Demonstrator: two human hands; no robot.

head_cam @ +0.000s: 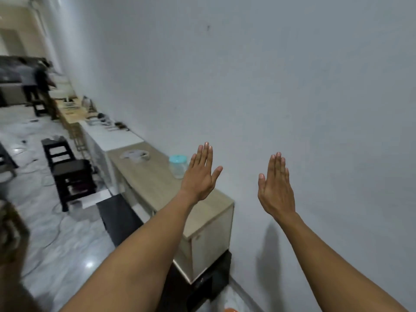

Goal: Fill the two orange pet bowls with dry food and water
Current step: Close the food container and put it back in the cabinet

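**Q:** How are the two hands placed?

**A:** Both forearms reach forward at about the same height. The left hand (199, 176) and the right hand (275, 188) are raised with their backs to the camera, fingers straight and close together, thumbs angled inward. Neither grips or touches anything. The left hand is seen above the near part of the wooden counter (146, 176). The right hand is seen against the bare grey wall (270, 86), past the counter's near end.

**Q:** Where is the task's thing?

**A:** Only a sliver of an orange object (230, 310) shows, at the lower edge of the view. It lies on the floor by the foot of the wall, beyond the counter's near end. Too little of it shows to tell whether it is a bowl.

**Q:** What stands on the counter?

**A:** A clear jar (178, 167) with a teal lid (177, 158) stands upright near the back edge, close to the wall. In the view it sits just left of the left hand. A flat white object (135, 155), too blurred to name, lies toward the counter's far end.

**Q:** And the surroundings?

**A:** A white counter section (112, 137) continues the row along the wall. Two black stools (72, 179) stand on the marbled floor (67, 244) in front of the counter. A black mat (117, 217) lies at the counter's foot. Blurred people (41, 82) stand at the far end of the room.
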